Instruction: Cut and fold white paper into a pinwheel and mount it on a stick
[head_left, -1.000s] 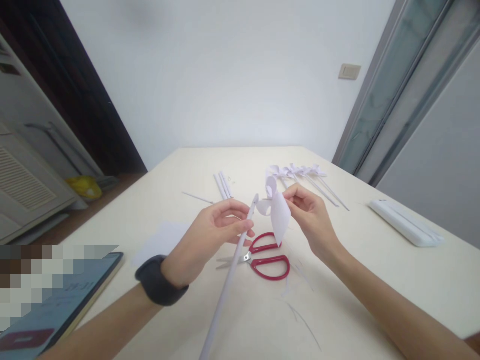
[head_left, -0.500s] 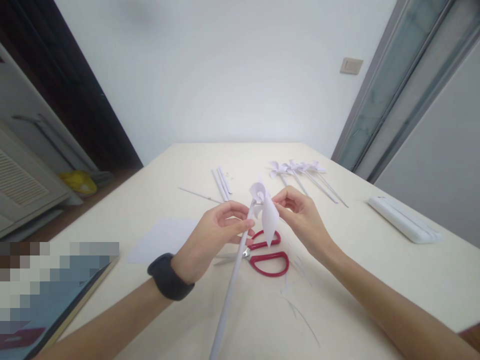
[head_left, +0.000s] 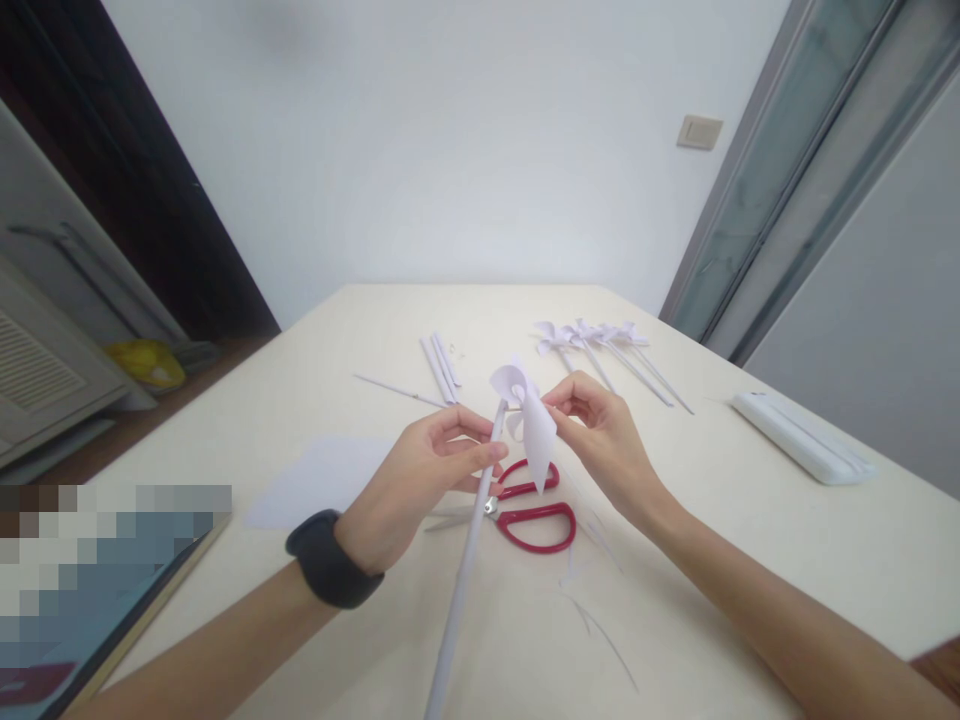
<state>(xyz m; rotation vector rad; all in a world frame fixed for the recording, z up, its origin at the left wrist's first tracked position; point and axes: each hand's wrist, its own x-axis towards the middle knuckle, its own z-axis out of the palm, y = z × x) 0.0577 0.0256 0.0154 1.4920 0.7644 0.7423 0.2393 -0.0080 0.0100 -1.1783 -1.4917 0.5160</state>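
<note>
My left hand (head_left: 442,455) pinches a long rolled white paper stick (head_left: 466,570) near its upper end. At the tip of that stick sits a white paper pinwheel (head_left: 538,435), its blades curled and one corner hanging down. My right hand (head_left: 592,425) is closed at the pinwheel's centre from the right; its fingertips are partly hidden behind the paper. Between stick and pinwheel a short thin piece shows. Below the hands lie red-handled scissors (head_left: 538,527), blades pointing left and partly behind the stick.
Finished paper pinwheels (head_left: 592,335) on sticks lie at the back right. Rolled paper tubes (head_left: 439,368) and a thin stick (head_left: 394,387) are behind my left hand. A white paper sheet (head_left: 315,480), a tablet-like device (head_left: 142,610), a white packet (head_left: 801,437) and paper scraps (head_left: 600,625) surround the work.
My right hand has moved left, bringing the pinwheel up against the stick's tip. My left hand keeps its pinch on the stick. The view has shifted slightly.
</note>
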